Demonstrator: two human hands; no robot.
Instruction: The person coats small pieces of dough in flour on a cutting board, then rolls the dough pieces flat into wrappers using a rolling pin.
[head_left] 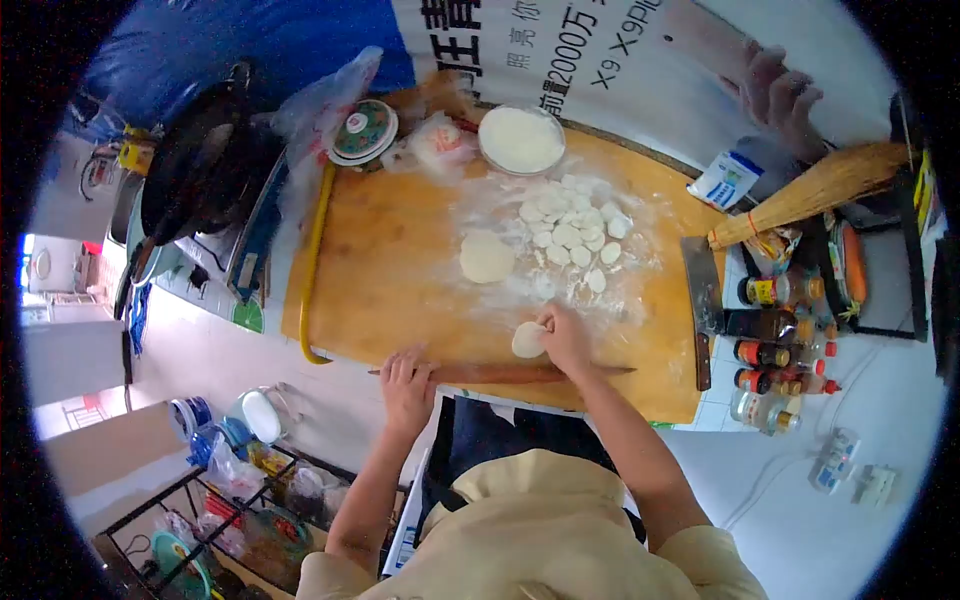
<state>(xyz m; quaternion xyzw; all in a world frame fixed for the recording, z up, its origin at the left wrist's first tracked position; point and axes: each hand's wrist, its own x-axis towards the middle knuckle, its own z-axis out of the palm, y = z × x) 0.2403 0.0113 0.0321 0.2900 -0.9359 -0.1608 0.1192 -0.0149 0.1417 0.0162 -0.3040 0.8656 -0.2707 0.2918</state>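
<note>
On the floured wooden board (pixel 380 240) a brown rolling pin (pixel 490 374) lies along the near edge. My left hand (pixel 408 385) rests over the pin's left end, fingers bent round it. With my right hand (pixel 566 338) I pinch the right edge of a small flat dough round (pixel 528 340), just beyond the pin. A larger flat dough round (pixel 487 257) lies farther up the board. To its right several small dough discs (pixel 568 235) are spread in loose flour.
A bowl of flour (pixel 522 140), a plastic bag (pixel 438 145) and a patterned round tin (pixel 364 132) stand at the back. Right of the board are a cleaver (pixel 702 285), a straw brush (pixel 815 190) and sauce bottles (pixel 765 325). A yellow tube (pixel 318 265) lies at the left.
</note>
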